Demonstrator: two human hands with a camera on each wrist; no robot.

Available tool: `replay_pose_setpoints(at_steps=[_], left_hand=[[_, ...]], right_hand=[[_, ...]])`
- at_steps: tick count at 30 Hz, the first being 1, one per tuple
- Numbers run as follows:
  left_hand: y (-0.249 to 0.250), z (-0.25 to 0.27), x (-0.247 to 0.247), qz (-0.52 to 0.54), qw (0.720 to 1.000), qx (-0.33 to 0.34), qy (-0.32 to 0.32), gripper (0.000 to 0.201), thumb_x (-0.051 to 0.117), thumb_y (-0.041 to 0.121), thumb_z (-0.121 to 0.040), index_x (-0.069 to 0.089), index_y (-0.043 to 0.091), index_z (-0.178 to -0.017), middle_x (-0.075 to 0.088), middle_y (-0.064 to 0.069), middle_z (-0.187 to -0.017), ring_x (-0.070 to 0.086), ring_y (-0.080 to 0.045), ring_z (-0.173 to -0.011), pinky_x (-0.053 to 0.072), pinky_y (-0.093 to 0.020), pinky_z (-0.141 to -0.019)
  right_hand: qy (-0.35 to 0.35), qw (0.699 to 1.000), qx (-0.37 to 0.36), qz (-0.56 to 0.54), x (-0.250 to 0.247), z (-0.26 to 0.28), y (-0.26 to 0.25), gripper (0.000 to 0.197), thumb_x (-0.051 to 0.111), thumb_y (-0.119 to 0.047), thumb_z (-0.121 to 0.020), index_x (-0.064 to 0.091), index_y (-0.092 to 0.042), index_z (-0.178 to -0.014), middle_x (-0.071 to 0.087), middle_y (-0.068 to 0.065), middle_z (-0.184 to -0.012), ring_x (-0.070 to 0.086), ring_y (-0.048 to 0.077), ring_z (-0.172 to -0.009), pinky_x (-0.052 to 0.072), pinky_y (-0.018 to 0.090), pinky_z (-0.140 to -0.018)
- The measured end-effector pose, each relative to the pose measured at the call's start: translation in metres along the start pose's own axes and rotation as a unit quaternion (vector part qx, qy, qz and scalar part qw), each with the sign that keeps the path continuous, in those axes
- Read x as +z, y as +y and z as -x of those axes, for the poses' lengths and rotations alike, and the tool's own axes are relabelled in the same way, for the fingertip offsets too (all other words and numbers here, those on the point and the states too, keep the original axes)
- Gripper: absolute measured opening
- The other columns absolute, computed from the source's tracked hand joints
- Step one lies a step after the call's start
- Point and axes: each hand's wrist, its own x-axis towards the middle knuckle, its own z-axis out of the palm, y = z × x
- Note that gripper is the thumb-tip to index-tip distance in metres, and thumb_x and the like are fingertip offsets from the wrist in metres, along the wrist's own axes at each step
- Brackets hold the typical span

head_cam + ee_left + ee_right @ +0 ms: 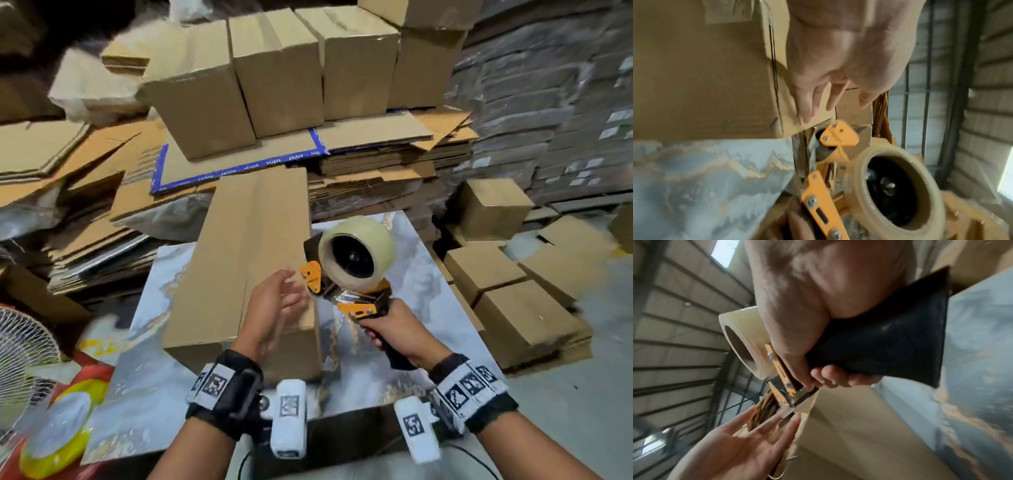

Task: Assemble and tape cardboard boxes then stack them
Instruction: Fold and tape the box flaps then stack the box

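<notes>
Cardboard box (246, 260), long, closed flaps up, lying on marbled tabletop (394, 377). Left hand (274, 308) over its near right end, fingers straight and spread, holding nothing; contact with box unclear through blur. Right hand (400, 332) clenched round black handle of tape dispenser (349, 270), orange frame, clear roll, just right of box. Tape's free end hard to make out.
</notes>
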Motion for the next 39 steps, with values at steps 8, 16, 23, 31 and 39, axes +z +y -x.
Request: replay_pose_setpoints(at_steps=[8,16,23,31,39], left_hand=[[0.007,0.033,-0.043,0.217,0.975,-0.007,-0.050,0.019,0.061,0.002,-0.093,0.066,-0.002,-0.112,0.074,-0.015,-0.108,0.066,-0.026,-0.114,0.060,-0.033,-0.090],[0.006,0.040,-0.096,0.237,0.971,-0.010,0.028,0.011,0.055,-0.012,-0.092,0.063,-0.006,-0.087,0.065,-0.025,-0.106,0.069,-0.027,-0.099,0.062,-0.027,-0.065],[0.025,0.056,-0.133,-0.053,0.991,0.115,0.053,0.029,0.052,-0.017,-0.091,0.058,0.005,-0.109,0.077,-0.015,-0.083,0.075,-0.031,-0.071,0.059,-0.029,-0.057],[0.028,0.049,-0.217,-0.260,0.939,0.209,0.079,0.012,0.049,0.006,-0.103,0.047,0.016,-0.096,0.061,-0.006,-0.060,0.050,-0.019,-0.047,0.041,-0.031,-0.050],[0.030,0.032,-0.247,-0.298,0.918,0.245,0.095,0.011,0.046,0.007,-0.104,0.046,0.015,-0.096,0.057,-0.007,-0.061,0.047,-0.018,-0.045,0.040,-0.028,-0.047]], right_hand=[[-0.024,0.987,-0.082,0.138,0.045,0.030,-0.065,0.036,0.073,-0.018,-0.091,0.065,-0.024,-0.057,0.050,0.006,-0.056,0.040,0.019,-0.050,0.033,0.029,-0.049],[-0.072,0.965,-0.076,0.242,0.082,0.030,-0.094,0.032,0.071,-0.013,-0.088,0.053,-0.012,-0.061,0.048,0.010,-0.055,0.041,0.021,-0.052,0.033,0.030,-0.048],[-0.095,0.934,-0.102,0.328,0.114,0.031,-0.108,0.033,0.078,-0.022,-0.082,0.055,-0.013,-0.059,0.051,0.006,-0.052,0.044,0.021,-0.048,0.035,0.032,-0.053],[-0.098,0.907,-0.099,0.397,0.131,0.026,-0.123,0.030,0.070,-0.014,-0.078,0.048,-0.014,-0.056,0.048,0.004,-0.049,0.044,0.019,-0.048,0.036,0.031,-0.054],[-0.082,0.883,-0.120,0.447,0.156,0.008,-0.123,0.039,0.074,-0.018,-0.082,0.050,-0.019,-0.051,0.049,-0.011,-0.039,0.041,0.004,-0.041,0.033,0.023,-0.048]])
